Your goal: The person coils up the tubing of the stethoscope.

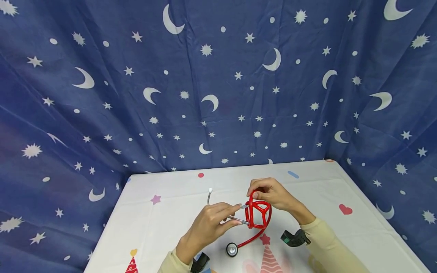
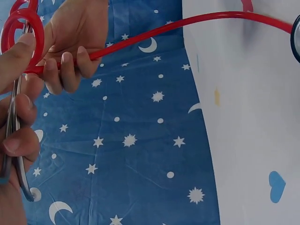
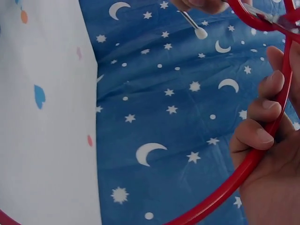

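A red stethoscope [image 1: 253, 238] is held between both hands over the table, its tubing looped and wound around itself. My left hand [image 1: 207, 224] grips the metal ear tubes [image 1: 239, 219], and one white ear tip [image 1: 210, 189] pokes up beyond the knuckles. At the top of the red loop, my right hand [image 1: 273, 195] pinches the tubing; in the right wrist view its curled fingers [image 3: 262, 112] wrap the tube [image 3: 234, 178]. From the loops one length runs down to the round chest piece [image 1: 232, 249], low and nearest my body. The other ear tip is hidden in the head view.
Beneath the hands is a table [image 1: 170, 227] with a white cloth printed with hearts, stars and party cones. A dark blue curtain [image 1: 218, 94] with moons and stars hangs behind and at both sides. Black wrist cameras [image 1: 295, 238] sit by the sleeves.
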Demonstrator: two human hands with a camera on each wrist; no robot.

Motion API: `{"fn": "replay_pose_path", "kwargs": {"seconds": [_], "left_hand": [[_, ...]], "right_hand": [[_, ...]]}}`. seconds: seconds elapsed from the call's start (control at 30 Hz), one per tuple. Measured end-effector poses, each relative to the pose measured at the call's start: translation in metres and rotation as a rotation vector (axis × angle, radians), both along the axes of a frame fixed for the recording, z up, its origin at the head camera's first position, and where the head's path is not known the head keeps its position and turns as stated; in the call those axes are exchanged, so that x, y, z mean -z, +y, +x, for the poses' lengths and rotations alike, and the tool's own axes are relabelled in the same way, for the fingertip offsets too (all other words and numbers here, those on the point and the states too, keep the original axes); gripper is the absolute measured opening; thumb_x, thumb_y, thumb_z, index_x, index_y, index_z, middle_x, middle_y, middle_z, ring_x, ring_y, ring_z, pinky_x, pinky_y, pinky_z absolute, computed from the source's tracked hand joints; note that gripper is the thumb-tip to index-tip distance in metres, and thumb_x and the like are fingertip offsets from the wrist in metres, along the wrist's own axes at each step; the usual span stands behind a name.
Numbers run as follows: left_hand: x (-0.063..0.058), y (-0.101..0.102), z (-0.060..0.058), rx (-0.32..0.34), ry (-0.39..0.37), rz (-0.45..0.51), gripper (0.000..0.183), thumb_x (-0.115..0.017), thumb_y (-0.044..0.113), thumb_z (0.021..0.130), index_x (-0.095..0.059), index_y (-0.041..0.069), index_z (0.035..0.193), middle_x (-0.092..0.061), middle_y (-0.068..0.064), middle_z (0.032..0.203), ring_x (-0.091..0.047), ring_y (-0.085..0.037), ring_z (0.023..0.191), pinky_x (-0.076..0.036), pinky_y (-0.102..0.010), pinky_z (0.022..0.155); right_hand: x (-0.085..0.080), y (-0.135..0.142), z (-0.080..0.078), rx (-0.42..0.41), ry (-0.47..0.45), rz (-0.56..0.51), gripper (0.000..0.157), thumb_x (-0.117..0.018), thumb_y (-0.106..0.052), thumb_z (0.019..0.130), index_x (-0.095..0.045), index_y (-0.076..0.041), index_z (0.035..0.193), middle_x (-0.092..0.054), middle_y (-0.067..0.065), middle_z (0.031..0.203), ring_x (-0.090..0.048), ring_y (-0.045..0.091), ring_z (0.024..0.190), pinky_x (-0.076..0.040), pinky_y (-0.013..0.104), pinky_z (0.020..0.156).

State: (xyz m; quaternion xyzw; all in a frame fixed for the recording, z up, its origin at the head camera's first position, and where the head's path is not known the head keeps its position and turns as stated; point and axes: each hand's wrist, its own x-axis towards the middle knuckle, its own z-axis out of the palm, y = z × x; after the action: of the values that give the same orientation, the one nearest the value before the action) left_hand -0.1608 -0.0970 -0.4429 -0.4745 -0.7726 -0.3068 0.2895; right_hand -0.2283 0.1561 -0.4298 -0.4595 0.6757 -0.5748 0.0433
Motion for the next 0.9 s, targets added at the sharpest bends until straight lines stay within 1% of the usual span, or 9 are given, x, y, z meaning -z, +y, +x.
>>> {"fn": "replay_pose_path", "kwargs": {"seconds": [0.13, 0.27, 0.37, 0.47, 0.57, 0.7, 0.77, 0.83, 0.9], "left_hand": [[0.001, 0.003, 0.000, 0.008, -0.020, 0.056, 0.040, -0.079, 0.023, 0.081, -0.070, 0.007, 0.117, -0.072, 0.004, 0.085, -0.062, 0.000, 0.067, -0.046, -0.005, 0.065], [0.001, 0.006, -0.002, -0.007, -0.026, 0.105, 0.042, -0.081, 0.018, 0.078, -0.070, 0.005, 0.117, -0.069, 0.004, 0.081, -0.056, -0.003, 0.063, -0.042, -0.003, 0.064], [0.002, 0.008, -0.003, -0.028, -0.032, 0.145, 0.043, -0.082, 0.016, 0.077, -0.069, 0.005, 0.117, -0.067, 0.004, 0.079, -0.055, -0.005, 0.063, -0.042, -0.003, 0.064], [0.003, 0.008, -0.004, -0.028, -0.048, 0.185, 0.044, -0.082, 0.012, 0.077, -0.068, 0.003, 0.118, -0.064, 0.003, 0.077, -0.054, -0.006, 0.062, -0.042, -0.004, 0.063], [0.004, 0.007, -0.004, -0.006, -0.085, 0.189, 0.045, -0.080, 0.008, 0.079, -0.065, 0.001, 0.121, -0.063, 0.002, 0.079, -0.055, -0.005, 0.065, -0.045, -0.005, 0.064], [0.006, 0.005, -0.003, 0.019, -0.168, 0.144, 0.045, -0.077, 0.007, 0.083, -0.062, 0.001, 0.125, -0.063, 0.000, 0.084, -0.060, -0.004, 0.071, -0.050, -0.007, 0.069], [0.006, 0.005, -0.002, 0.019, -0.205, 0.118, 0.045, -0.076, 0.008, 0.084, -0.062, 0.001, 0.126, -0.063, 0.000, 0.085, -0.061, -0.004, 0.073, -0.051, -0.008, 0.071], [0.006, 0.004, -0.001, 0.014, -0.241, 0.102, 0.044, -0.075, 0.009, 0.085, -0.062, 0.003, 0.126, -0.063, 0.000, 0.086, -0.061, -0.003, 0.074, -0.051, -0.009, 0.071], [0.007, 0.004, 0.000, -0.002, -0.263, 0.094, 0.043, -0.075, 0.012, 0.086, -0.062, 0.003, 0.127, -0.063, 0.001, 0.086, -0.060, -0.002, 0.074, -0.051, -0.009, 0.071]], "right_hand": [[0.006, -0.002, 0.006, 0.059, -0.071, -0.009, 0.011, -0.061, -0.004, 0.095, -0.070, -0.001, 0.100, -0.064, -0.001, 0.086, -0.058, 0.008, 0.074, -0.055, 0.027, 0.059], [0.011, -0.006, 0.014, 0.169, -0.117, -0.015, 0.016, -0.058, -0.004, 0.096, -0.069, 0.004, 0.104, -0.067, -0.004, 0.092, -0.064, 0.009, 0.080, -0.060, 0.031, 0.067], [0.014, -0.010, 0.019, 0.271, -0.120, 0.006, 0.018, -0.057, -0.003, 0.096, -0.069, 0.004, 0.109, -0.071, 0.000, 0.098, -0.067, 0.009, 0.088, -0.060, 0.030, 0.075], [0.018, -0.013, 0.023, 0.373, -0.103, 0.044, 0.021, -0.059, -0.003, 0.096, -0.070, 0.002, 0.113, -0.072, 0.007, 0.100, -0.064, 0.007, 0.087, -0.057, 0.028, 0.077], [0.021, -0.015, 0.026, 0.438, -0.088, 0.070, 0.024, -0.061, -0.004, 0.095, -0.069, 0.002, 0.117, -0.073, 0.013, 0.104, -0.062, 0.005, 0.091, -0.056, 0.036, 0.083], [0.026, -0.016, 0.027, 0.463, -0.106, 0.071, 0.026, -0.061, -0.007, 0.095, -0.068, 0.002, 0.119, -0.072, 0.016, 0.113, -0.066, 0.008, 0.104, -0.049, 0.055, 0.099], [0.027, -0.016, 0.028, 0.461, -0.120, 0.080, 0.026, -0.060, -0.007, 0.096, -0.068, 0.002, 0.120, -0.071, 0.017, 0.116, -0.067, 0.009, 0.106, -0.049, 0.052, 0.100], [0.029, -0.017, 0.029, 0.451, -0.135, 0.093, 0.027, -0.058, -0.005, 0.097, -0.067, 0.003, 0.120, -0.070, 0.019, 0.118, -0.066, 0.010, 0.105, -0.056, 0.043, 0.091], [0.030, -0.017, 0.030, 0.445, -0.151, 0.108, 0.027, -0.057, -0.003, 0.097, -0.066, 0.005, 0.120, -0.069, 0.022, 0.116, -0.066, 0.010, 0.100, -0.058, 0.037, 0.085]]}}
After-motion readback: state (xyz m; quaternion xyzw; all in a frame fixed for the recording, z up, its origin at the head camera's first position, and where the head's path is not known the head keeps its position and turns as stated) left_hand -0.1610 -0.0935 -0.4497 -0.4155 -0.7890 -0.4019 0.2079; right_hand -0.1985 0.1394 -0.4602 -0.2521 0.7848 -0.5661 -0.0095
